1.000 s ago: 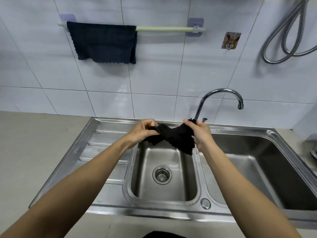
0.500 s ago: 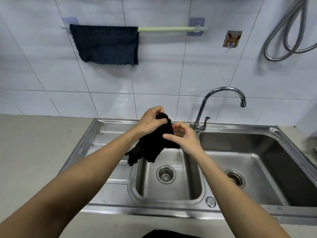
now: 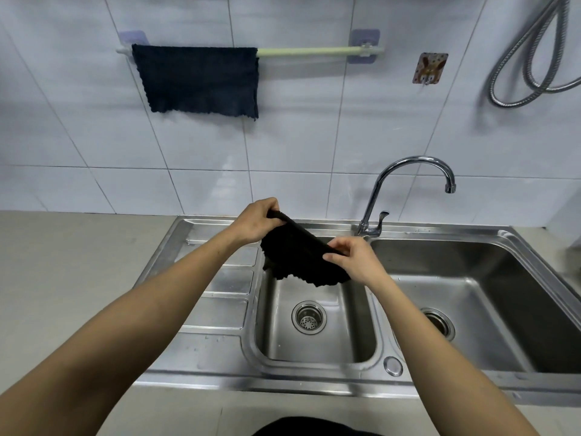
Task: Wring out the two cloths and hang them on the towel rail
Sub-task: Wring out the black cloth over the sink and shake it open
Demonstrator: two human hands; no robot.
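Note:
A black cloth (image 3: 301, 262) hangs spread between my two hands above the small left sink basin (image 3: 314, 338). My left hand (image 3: 256, 220) pinches its upper left corner, and my right hand (image 3: 352, 258) pinches its right edge a little lower. The cloth's ragged bottom edge dangles free over the basin. A dark blue cloth (image 3: 198, 80) is draped over the left half of the pale green towel rail (image 3: 317, 51) on the tiled wall. The rail's right half is bare.
A chrome tap (image 3: 408, 171) stands behind the divider between the two basins, its spout over the large right basin (image 3: 490, 297). The ribbed drainboard (image 3: 220, 291) lies left of the sink. A wall hook (image 3: 429, 69) and a metal hose (image 3: 534, 58) hang at upper right.
The black cloth was twisted between both hands, then bunched under my left hand; now it is opened out flat, with my hands drawn apart along its top edge.

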